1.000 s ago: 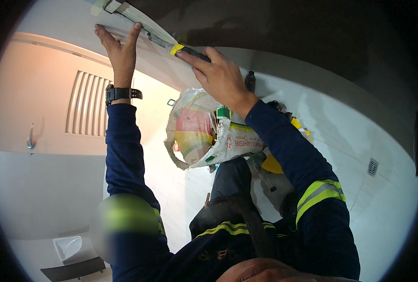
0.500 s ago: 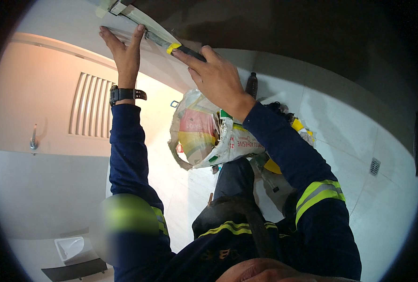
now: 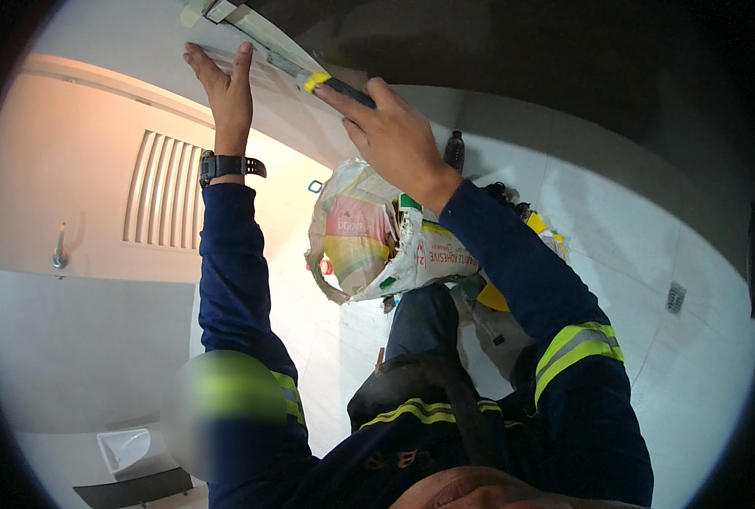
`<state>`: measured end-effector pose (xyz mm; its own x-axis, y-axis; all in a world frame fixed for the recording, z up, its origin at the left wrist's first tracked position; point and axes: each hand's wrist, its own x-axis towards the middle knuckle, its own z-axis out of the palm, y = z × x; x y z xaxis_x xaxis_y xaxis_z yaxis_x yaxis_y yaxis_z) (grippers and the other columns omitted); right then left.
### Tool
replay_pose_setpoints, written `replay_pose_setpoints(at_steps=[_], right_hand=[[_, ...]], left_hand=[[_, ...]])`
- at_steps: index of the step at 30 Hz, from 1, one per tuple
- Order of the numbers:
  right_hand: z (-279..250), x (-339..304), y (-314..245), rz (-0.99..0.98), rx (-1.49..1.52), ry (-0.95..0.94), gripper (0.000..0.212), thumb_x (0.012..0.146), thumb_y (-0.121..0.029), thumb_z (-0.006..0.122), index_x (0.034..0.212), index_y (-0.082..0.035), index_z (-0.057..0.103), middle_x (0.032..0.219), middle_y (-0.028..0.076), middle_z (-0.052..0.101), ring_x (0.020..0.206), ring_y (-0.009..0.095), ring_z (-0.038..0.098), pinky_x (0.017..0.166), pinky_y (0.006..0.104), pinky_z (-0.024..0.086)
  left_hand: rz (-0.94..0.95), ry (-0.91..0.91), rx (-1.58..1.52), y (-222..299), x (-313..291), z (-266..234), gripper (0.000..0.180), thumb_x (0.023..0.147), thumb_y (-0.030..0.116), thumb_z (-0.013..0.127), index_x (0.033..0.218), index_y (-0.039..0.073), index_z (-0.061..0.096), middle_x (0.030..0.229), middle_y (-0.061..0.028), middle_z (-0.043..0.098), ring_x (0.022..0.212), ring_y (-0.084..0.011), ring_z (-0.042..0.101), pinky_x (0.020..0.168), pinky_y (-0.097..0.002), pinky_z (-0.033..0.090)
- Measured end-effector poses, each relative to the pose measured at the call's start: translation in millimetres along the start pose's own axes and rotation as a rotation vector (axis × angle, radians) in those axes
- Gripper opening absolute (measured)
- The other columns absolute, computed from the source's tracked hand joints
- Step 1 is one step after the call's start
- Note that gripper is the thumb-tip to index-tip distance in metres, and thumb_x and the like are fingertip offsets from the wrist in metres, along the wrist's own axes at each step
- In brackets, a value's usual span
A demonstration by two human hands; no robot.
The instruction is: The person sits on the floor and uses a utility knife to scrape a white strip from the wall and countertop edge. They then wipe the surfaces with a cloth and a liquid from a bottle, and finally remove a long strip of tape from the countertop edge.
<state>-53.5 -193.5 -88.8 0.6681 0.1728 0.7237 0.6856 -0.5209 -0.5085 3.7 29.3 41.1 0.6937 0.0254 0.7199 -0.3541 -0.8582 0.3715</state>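
Overhead, looking down on a person's dark-sleeved arms: toward 11 o'clock, a black-handled tool (image 3: pixel 348 91) with a yellow collar lines up with a pale strip (image 3: pixel 277 41) along the edge of a dark surface. The right grip (image 3: pixel 399 142), at 12 o'clock, is wrapped around the tool's handle, index finger pointing toward the collar. The left grip (image 3: pixel 227 92), between 10 and 11 o'clock, holds nothing; its fingers are spread near the strip, and whether they touch anything cannot be told. The step in hand appears to be working the tool along the strip; the next move probably calls for a steady angle and free fingers kept clear. Near centre, a torn sack (image 3: pixel 445 252) gapes toward 9 o'clock, with crumpled pink-and-yellow packaging (image 3: pixel 356 225) inside. At 1 o'clock is a dark bottle (image 3: pixel 455 153), contents unclear.
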Motion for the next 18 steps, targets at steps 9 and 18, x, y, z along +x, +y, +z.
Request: replay_pose_setpoints(at_steps=[9,18], right_hand=[[5,-38,21,-0.011,0.155,-0.011,0.052,0.095,-0.020,0.070,0.144,-0.030,0.059,0.103,0.011,0.058,0.087,0.027,0.067,0.077,0.0386,0.059],[5,-29,15,0.022,0.152,-0.010,0.047,0.098,-0.023,0.066,0.144,-0.026,0.059,0.104,0.010,0.057,0.083,0.024,0.066,0.076,0.0375,0.059]], left_hand=[[0.009,-0.011,0.016,-1,-2,1,0.126,0.085,0.065,0.072,0.160,-0.006,-0.001,0.166,-0.0318,-0.004,0.157,-0.0400,-0.008,0.127,-0.0482,0.006],[0.044,-0.003,0.077,-5,-1,3,0.136,0.078,0.068,0.077,0.159,-0.008,-0.002,0.166,-0.0330,-0.002,0.156,-0.0418,-0.007,0.127,-0.0488,0.007]])
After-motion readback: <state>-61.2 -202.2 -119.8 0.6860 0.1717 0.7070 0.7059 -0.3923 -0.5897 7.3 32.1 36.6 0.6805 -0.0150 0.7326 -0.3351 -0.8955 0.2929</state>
